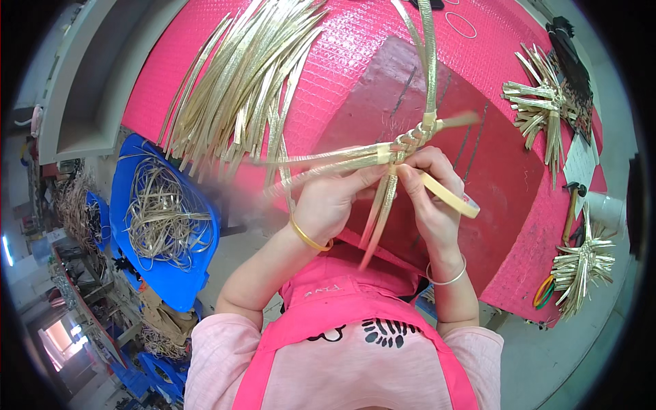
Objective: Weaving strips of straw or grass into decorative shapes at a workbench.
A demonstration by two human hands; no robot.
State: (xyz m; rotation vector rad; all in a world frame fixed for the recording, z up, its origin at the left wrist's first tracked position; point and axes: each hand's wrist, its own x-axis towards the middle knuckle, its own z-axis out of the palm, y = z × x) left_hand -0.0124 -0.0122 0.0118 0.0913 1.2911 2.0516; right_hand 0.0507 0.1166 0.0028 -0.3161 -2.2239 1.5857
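Observation:
Gold strips woven together in a short braid (412,141) are held up in front of me, with loose ends running left, up, right and down. My left hand (326,203) is closed, its thumb and fingers pinching the strips just below and left of the braid. In my right hand (436,198), a narrow roll of pale yellow masking tape (449,196) is gripped, and the thumb presses near the base of the braid. Pale tape bands (384,152) wrap some bundled ends. The left-hand and lower strip ends are blurred by motion.
A large pile of gold strips (239,89) lies on the pink table cover (348,41). Under the work is a dark red mat (506,198). Bundled gold pieces (543,102) and a hammer (572,212) lie at right. A blue bin (174,287) with tangled strips stands left.

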